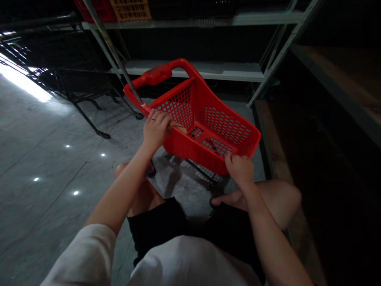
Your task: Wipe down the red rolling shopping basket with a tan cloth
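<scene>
A small red plastic shopping cart (196, 157) with perforated basket walls stands in front of my knees, its handle toward the upper left. My left hand (156, 127) lies over the near rim close to the handle end. Under its fingers is a tan, cloth-like piece (179, 127) that hangs over the inner side of the rim; its exact kind is hard to make out. My right hand (240, 169) is closed round the near rim at the cart's other end. Nothing shows inside the basket except its slotted floor.
Behind the cart stands a metal shelf rack (190, 68), with a red crate (98, 10) and a yellow crate (131, 8) on its upper level. Dark metal trolleys (68, 79) are at the left. A ledge (336, 79) runs along the right. Grey tiled floor (53, 167) lies at left.
</scene>
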A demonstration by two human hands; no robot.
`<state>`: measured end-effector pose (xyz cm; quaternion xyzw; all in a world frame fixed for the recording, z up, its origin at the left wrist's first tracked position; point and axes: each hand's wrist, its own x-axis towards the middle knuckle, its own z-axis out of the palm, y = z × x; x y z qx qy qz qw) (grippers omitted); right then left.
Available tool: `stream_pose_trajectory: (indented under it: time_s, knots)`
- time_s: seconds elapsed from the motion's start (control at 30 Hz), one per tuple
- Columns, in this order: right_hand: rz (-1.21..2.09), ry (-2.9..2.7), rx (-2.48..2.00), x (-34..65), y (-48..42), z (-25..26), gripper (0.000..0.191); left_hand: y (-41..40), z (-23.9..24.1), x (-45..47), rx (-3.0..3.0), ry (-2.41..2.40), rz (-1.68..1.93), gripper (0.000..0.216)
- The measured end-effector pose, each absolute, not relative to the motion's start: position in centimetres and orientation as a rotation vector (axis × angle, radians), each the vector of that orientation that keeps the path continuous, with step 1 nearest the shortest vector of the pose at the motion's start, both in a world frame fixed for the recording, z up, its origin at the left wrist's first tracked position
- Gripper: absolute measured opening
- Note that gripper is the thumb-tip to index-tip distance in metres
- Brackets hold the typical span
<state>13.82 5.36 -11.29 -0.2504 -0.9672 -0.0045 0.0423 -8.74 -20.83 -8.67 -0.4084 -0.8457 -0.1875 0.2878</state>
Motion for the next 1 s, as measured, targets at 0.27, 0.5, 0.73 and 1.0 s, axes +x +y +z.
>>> stream_pose_trajectory:
  time_s: [0.27, 0.5, 0.73, 1.0]
  knots:
    - [0.046, -2.966, -0.703, 13.8, 2.1, -11.6, 0.056, -20.6, -9.4, -5.3, -0.713, -2.212, -0.704, 0.024]
    - [0.093, -2.998, -0.835, 13.9, 0.7, -11.4, 0.059, -13.6, -14.2, 6.8, -1.102, -2.236, -0.891, 0.027]
    - [0.431, -3.078, -0.644, 14.3, 2.2, -10.5, 0.043, -18.4, -14.9, 2.5, -0.95, -2.198, -0.914, 0.029]
    - [0.376, -3.115, -0.619, 15.4, 0.8, -10.6, 0.044, -20.8, -13.2, 0.0, 0.016, -1.965, -1.256, 0.033]
